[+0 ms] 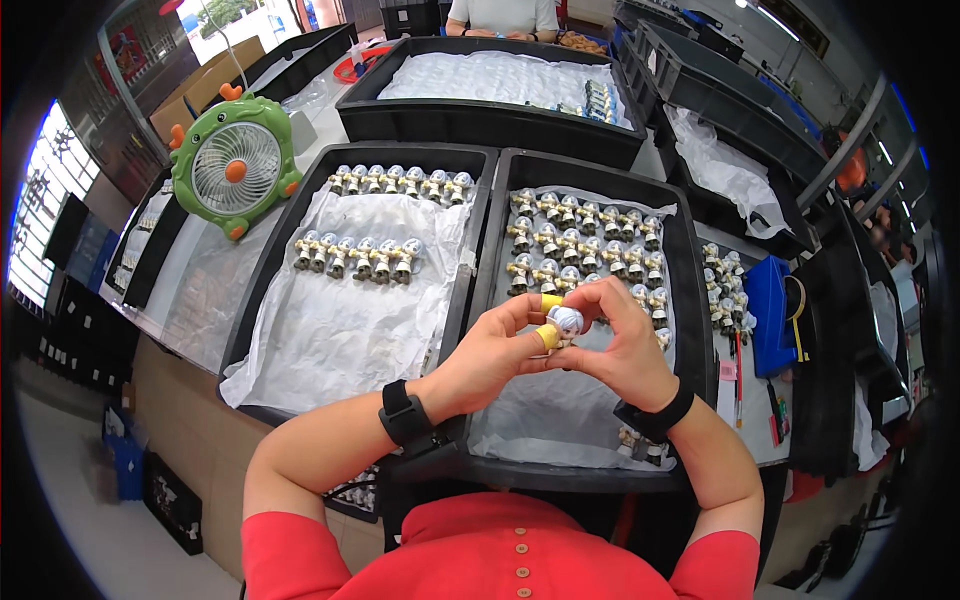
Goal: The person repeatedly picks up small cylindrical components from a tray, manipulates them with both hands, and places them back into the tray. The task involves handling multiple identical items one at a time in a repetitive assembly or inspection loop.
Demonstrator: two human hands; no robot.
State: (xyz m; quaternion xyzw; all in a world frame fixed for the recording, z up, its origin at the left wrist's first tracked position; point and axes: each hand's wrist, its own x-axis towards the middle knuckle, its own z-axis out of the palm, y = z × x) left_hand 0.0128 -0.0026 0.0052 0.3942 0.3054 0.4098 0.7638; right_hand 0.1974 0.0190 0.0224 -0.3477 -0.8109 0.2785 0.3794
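Observation:
Between my two hands is a small figurine (pixel 567 322) with pale silver-blue hair, held over the right-hand black tray (pixel 690 300). My left hand (pixel 490 355) pinches it from the left, with yellow covers on the thumb and a fingertip. From the other side, the fingers of my right hand (pixel 632 350) curl round the same figurine. Several rows of like figurines (pixel 585 228) stand on white paper in that tray, partly hidden by my hands. The left-hand black tray (pixel 262 300) holds two rows of figurines (pixel 360 258) on crumpled white paper.
A green fan (pixel 235 165) stands at the left. Behind lies a wide black tray (pixel 480 125) with paper and some figurines; a person (pixel 500 15) sits beyond it. At the right are more figurines (pixel 727 290), a blue tape dispenser (pixel 770 315), a red pen (pixel 740 385) and stacked black crates (pixel 715 90).

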